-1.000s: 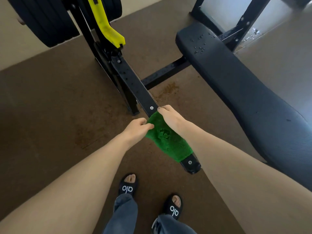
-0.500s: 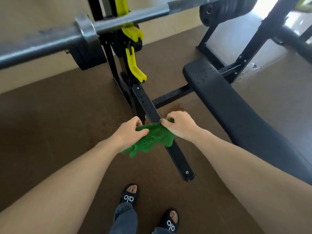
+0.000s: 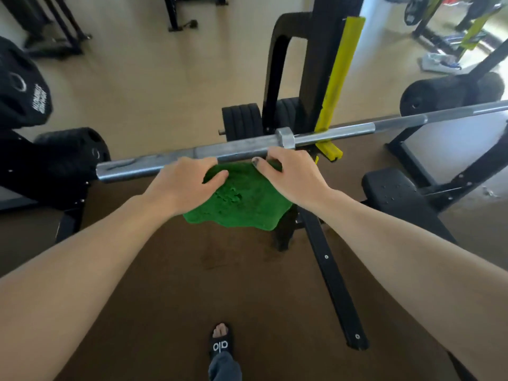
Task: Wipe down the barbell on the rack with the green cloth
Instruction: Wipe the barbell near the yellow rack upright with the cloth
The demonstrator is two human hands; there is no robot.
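ITEM: green cloth (image 3: 242,200). Loc.: spread between both hands, top edge up against the near side of the barbell (image 3: 239,148), on the sleeve section just outboard of the collar (image 3: 284,137); rest of the cloth hung loose below the bar.

CHANGE vs. 1 s before: the cloth was then draped over the black base rail (image 3: 334,292) of the rack, low near the floor, w/ both hands on it. Half a sec. before, it was lifted clear of the rail and bunched between the hands. At this moment it was up at bar height, opened out.

GRIP, L: left hand (image 3: 187,185) pinched the cloth's left part, thumb on top, fingers curled under and reaching to the bar.
GRIP, R: right hand (image 3: 291,174) clasped the cloth's right part, thumb on the cloth, fingers curled over toward the bar next to the collar. Whether the fingers closed round the bar itself: can't tell.

BARBELL: lay across the rack on the yellow hook (image 3: 328,151), sleeve end pointing left, shaft running off to the right edge of view.

MEANING (judgement): pickup looked done; wiping itself looked abt. to start or only just begun. Nearly the whole bar prob. remained to do, incl. the long shaft to the right.
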